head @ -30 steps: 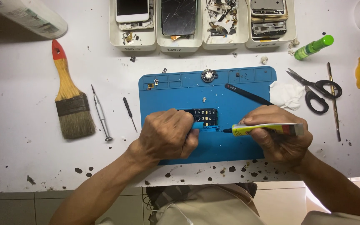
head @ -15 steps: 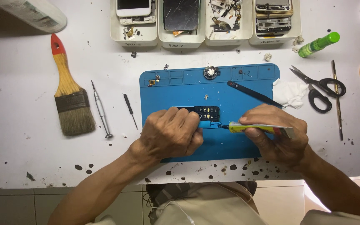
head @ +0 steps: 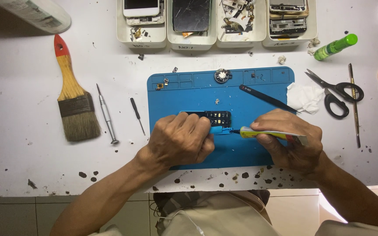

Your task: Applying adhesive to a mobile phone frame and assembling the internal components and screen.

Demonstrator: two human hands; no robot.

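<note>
Pressing down at centre frame, the left hand (head: 181,139) is closing its fingers on the small dark rectangular phone part with a blue edge (head: 215,120), pinning it to the blue silicone work mat (head: 246,94). Just right of it, the right hand (head: 292,142) is gripping the yellow glue tube (head: 270,133), nozzle touching the part's edge. Squeezing gently and keeping the part pinned flat should give a thin bead.
</note>
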